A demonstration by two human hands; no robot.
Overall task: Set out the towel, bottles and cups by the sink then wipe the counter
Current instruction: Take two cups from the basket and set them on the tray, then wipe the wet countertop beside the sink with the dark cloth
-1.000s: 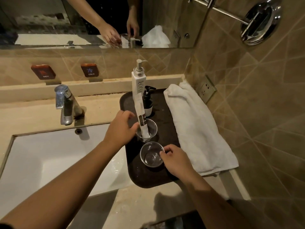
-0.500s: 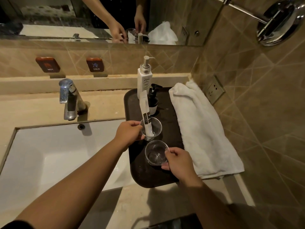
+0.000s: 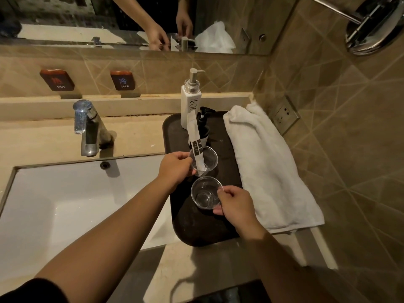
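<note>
A dark tray (image 3: 175, 132) lies on the counter right of the sink (image 3: 65, 204). At its back stand a tall white pump bottle (image 3: 190, 103) and a small black pump bottle (image 3: 203, 127). My left hand (image 3: 175, 167) grips a clear cup (image 3: 207, 159) that holds a white paper sachet (image 3: 195, 141). Just in front, my right hand (image 3: 235, 204) pinches the rim of an empty clear cup (image 3: 204, 193). A folded white towel (image 3: 269, 167) lies along the tray's right side.
A chrome tap (image 3: 87, 127) stands behind the basin, with hot and cold plaques on the wall above. The tiled right wall carries a socket (image 3: 284, 114) close to the towel and a chrome round mirror (image 3: 373, 27). A wall mirror runs along the top.
My left hand closed around the cup with the sachet. My right hand kept its hold on the empty cup. The view shifted slightly.
</note>
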